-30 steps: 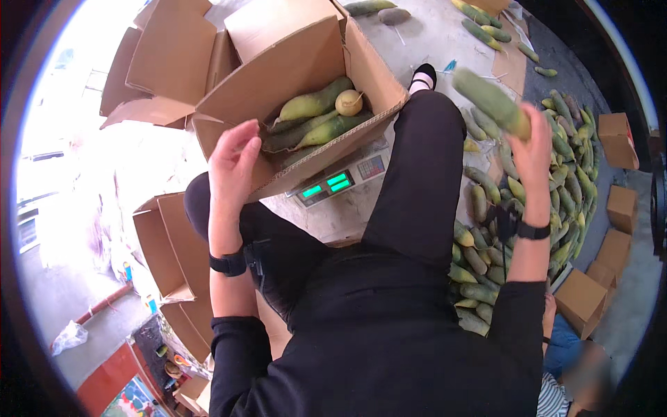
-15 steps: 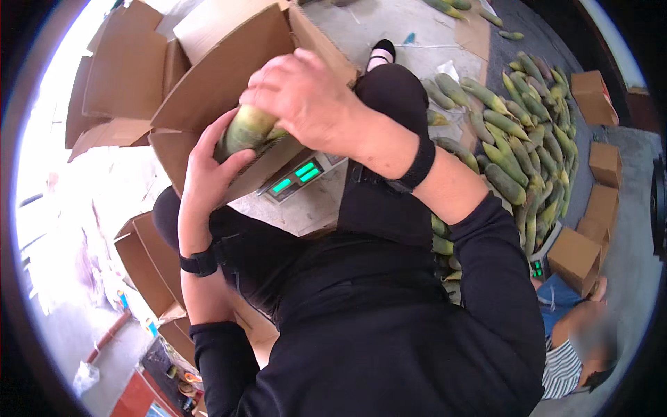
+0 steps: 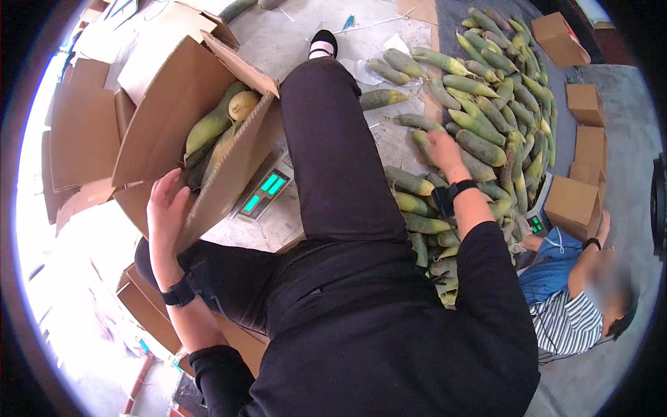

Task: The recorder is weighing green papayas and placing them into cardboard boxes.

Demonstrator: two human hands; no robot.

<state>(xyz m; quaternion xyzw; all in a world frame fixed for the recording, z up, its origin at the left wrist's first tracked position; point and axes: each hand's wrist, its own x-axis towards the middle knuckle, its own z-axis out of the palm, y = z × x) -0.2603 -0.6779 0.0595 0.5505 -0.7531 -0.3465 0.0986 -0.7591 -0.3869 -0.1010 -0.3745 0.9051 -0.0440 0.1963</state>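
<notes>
Head view shows long green, yellow-tipped radishes (image 3: 481, 148), left hand (image 3: 165, 208) loosely spread, right hand (image 3: 445, 151) curled, grip unclear.

Downward fisheye view, head height

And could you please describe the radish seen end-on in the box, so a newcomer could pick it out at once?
Find the large open cardboard box beside the person's left hand. Inside, toward the end farther from that hand, lies the radish. It shows a round, pale yellow end, whereas its neighbours show their long sides.
</notes>
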